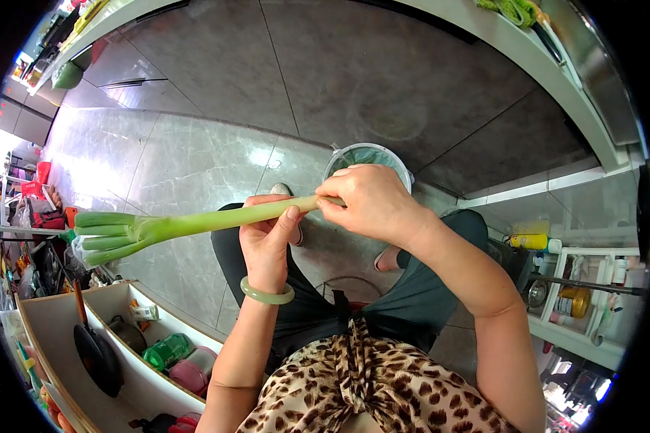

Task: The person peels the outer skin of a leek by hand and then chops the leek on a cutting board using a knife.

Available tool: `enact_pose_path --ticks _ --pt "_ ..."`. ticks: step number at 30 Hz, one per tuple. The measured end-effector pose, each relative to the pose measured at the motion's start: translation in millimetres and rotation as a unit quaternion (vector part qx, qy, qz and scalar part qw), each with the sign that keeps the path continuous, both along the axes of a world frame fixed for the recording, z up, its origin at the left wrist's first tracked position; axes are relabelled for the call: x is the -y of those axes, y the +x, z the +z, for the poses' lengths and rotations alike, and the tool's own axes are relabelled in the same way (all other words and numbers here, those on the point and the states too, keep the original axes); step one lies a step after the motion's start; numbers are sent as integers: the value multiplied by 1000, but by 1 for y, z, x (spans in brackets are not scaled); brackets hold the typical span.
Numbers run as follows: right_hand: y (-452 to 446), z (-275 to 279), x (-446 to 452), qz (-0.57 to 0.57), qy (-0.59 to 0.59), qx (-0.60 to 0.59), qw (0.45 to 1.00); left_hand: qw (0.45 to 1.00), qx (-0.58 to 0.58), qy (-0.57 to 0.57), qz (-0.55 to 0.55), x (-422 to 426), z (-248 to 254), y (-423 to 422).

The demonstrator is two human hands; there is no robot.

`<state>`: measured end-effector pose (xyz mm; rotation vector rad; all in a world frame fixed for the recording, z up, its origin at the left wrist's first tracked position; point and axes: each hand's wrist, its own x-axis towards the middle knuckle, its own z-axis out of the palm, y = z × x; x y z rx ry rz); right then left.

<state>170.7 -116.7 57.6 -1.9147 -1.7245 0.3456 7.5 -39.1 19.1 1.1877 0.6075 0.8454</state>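
Note:
A long green onion lies across my view, its cut green leaves at the left and its pale root end at the right. My left hand is closed around the stalk near the pale part, thumb on top. At the root end, the fingers of my right hand pinch the tip; what exactly lies between them is partly hidden. Below and behind my right hand stands a bin with a light rim and a greenish liner.
An open drawer at the lower left holds a black pan, a green bottle and bowls. Dark cabinet fronts run ahead. A white shelf rack with jars stands at the right.

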Motion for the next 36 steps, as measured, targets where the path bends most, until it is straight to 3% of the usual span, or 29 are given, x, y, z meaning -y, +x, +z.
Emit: enact_pose_path --ticks 8,10,29,31,36 --pt "1 -9 2 -8 37 -22 999 1000 -13 -2 1 3 4 -1" --pt "3 -7 3 -19 -7 -97 995 1000 1 12 21 6 6 3" --pt "2 -5 5 -39 10 -79 996 1000 9 24 12 7 6 2" --pt "6 -4 6 -29 -15 -149 988 1000 8 29 1 6 7 2" --pt "6 6 4 -18 -28 -145 989 999 16 44 -1 4 8 2"
